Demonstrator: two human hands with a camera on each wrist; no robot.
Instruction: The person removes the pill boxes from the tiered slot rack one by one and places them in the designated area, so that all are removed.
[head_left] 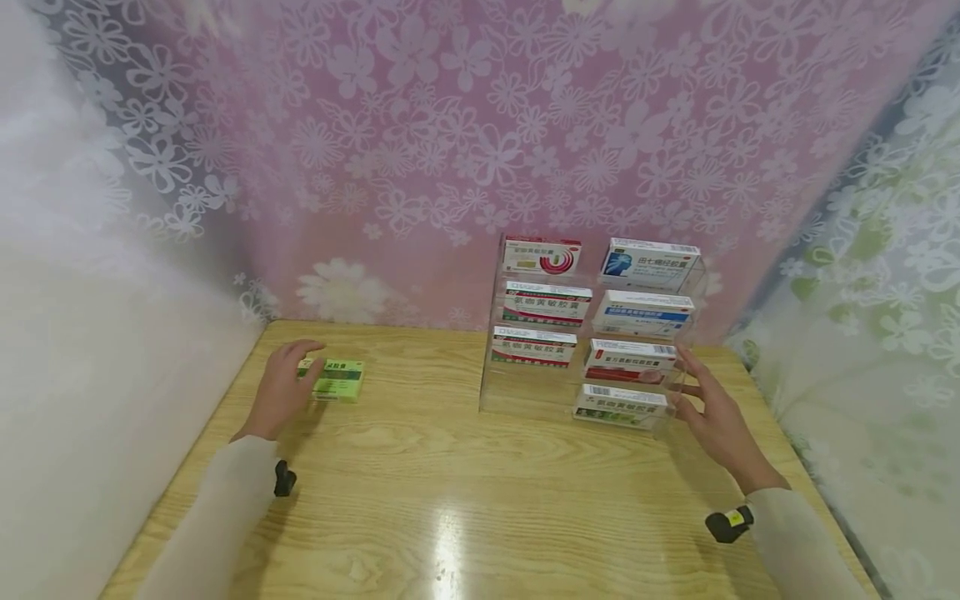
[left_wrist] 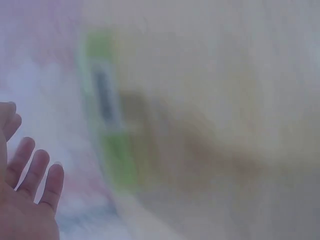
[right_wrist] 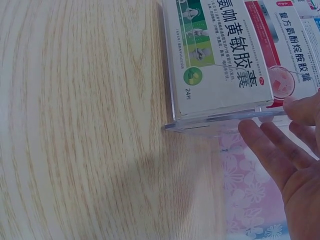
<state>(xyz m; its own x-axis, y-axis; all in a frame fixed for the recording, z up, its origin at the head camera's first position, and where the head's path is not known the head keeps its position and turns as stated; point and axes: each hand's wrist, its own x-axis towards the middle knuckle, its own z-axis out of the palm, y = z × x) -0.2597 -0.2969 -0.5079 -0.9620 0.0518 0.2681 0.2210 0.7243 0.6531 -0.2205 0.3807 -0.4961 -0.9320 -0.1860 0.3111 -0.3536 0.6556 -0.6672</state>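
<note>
A green medicine box point(head_left: 341, 382) lies on the table at the left. My left hand point(head_left: 283, 383) is at its left end, covering part of it in the head view. In the left wrist view the fingers of the left hand point(left_wrist: 35, 185) are extended, apart from the blurred green box point(left_wrist: 120, 160). A clear acrylic rack point(head_left: 525, 398) stands at the right, with medicine boxes in two columns. My right hand point(head_left: 716, 421) is at its right side, fingertips against the edge beside a red-and-white box point(head_left: 630, 363) and the lowest white-and-green box point(right_wrist: 220, 85).
Wood-grain table point(head_left: 420, 500) lies under everything. A pink flowered cloth point(head_left: 450, 167) hangs close behind the rack, with a pale cloth wall point(head_left: 112, 333) at the left and a flowered one point(head_left: 885, 333) at the right. Each wrist has a black device point(head_left: 729, 525).
</note>
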